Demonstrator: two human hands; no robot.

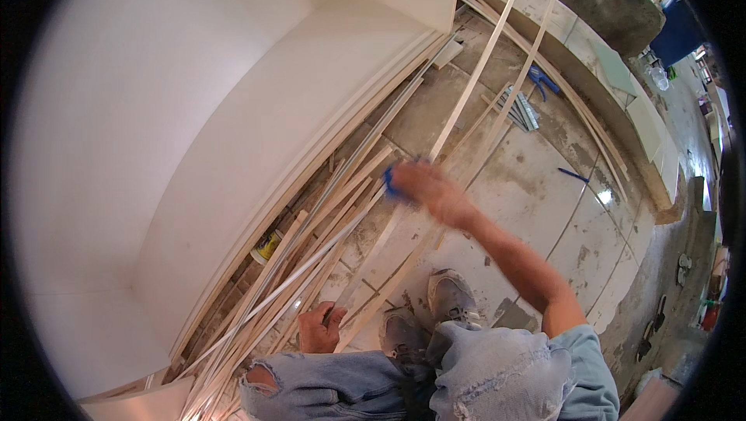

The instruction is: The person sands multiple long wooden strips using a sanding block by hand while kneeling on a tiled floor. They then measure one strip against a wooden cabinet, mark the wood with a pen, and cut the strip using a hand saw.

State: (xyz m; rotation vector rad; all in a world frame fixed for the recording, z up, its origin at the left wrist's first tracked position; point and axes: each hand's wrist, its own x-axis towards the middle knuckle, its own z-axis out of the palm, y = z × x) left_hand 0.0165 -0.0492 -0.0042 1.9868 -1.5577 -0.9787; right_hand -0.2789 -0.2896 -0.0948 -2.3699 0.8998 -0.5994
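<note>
A long, pale wooden strip (475,83) slants from the far top edge down toward my feet. At its near end, my left hand (318,329) is closed, with thumb and curled fingers around the strip. Midway along, my right hand (426,189), smeared by motion, grips a small blue object (391,181) at the strip. The blur and my fingers hide what kind of object it is. Right of this strip lies a second wooden strip (535,52), roughly alongside.
A large white panelled unit (233,125) stands at left, with many wooden strips (311,246) along its base. A yellow container (268,246) lies among them. On the tiles are a blue-handled tool (542,79), metal pieces (522,108) and a blue item (573,175). A low ledge (649,137) curves at right.
</note>
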